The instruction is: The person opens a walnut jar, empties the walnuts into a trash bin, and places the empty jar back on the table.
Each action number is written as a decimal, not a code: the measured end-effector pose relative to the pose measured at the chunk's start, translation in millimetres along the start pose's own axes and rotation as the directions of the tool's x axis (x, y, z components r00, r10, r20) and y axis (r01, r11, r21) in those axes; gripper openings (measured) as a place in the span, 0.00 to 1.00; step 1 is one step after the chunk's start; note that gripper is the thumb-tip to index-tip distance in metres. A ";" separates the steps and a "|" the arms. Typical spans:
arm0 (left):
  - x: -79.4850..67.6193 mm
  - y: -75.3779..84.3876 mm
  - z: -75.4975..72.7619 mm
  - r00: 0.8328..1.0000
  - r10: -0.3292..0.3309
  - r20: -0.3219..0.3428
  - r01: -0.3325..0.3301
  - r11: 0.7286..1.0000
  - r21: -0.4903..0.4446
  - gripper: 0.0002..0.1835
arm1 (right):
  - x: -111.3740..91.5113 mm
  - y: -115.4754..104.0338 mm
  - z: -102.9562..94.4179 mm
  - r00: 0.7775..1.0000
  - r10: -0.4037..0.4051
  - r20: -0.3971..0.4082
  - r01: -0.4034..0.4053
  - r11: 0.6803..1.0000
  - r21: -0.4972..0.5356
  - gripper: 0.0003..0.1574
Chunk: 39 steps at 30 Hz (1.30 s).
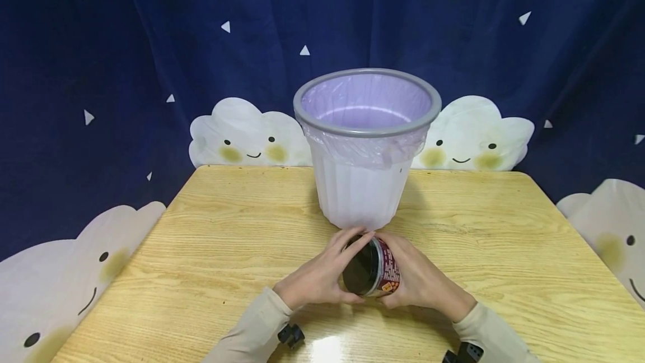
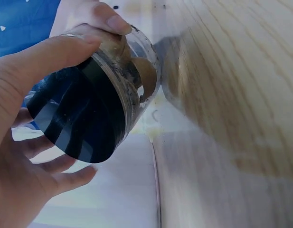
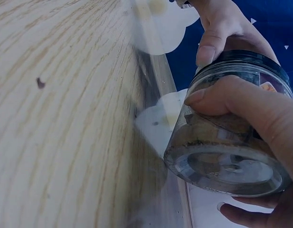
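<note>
Jar [image 1: 373, 270] partly behind right hand [image 1: 417, 274]

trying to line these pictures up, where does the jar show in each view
Head: the jar is low, just right of centre, below the bin.
Left wrist: upper left, dark lid toward the camera.
Right wrist: right side, clear base toward the camera.
Shared landmark: the wood-grained table.
</note>
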<state>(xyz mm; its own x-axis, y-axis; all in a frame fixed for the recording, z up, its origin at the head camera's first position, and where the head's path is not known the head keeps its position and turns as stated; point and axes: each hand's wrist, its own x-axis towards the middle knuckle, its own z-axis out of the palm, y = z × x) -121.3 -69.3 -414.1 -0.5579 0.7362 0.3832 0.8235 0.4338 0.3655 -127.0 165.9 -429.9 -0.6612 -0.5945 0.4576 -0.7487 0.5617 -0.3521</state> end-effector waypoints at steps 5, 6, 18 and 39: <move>0.1 0.0 -0.1 1.000 -0.004 -0.004 0.004 1.000 0.000 0.63 | 0.0 -0.5 -0.3 1.000 0.006 0.006 -0.006 1.000 -0.006 0.73; 0.4 0.1 -0.2 1.000 0.004 -0.008 -0.003 1.000 0.003 0.63 | 0.1 -0.7 -0.5 1.000 0.006 0.005 -0.006 1.000 -0.009 0.73; 0.3 -0.3 -1.1 1.000 0.018 0.010 -0.018 0.999 0.026 0.63 | 0.4 -1.6 -1.3 1.000 0.008 0.003 -0.008 1.000 -0.006 0.73; -0.2 -0.7 -0.6 1.000 0.014 0.001 -0.014 1.000 0.023 0.63 | 0.1 -1.5 -1.3 1.000 0.002 -0.001 -0.002 1.000 -0.003 0.73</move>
<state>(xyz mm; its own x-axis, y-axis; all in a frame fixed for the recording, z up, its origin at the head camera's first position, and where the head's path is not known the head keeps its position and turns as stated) -121.8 -70.0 -413.8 -0.5463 0.7426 0.3875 0.8333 0.4353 0.3407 -126.0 165.8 -428.3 -0.6625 -0.5930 0.4576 -0.7473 0.5648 -0.3501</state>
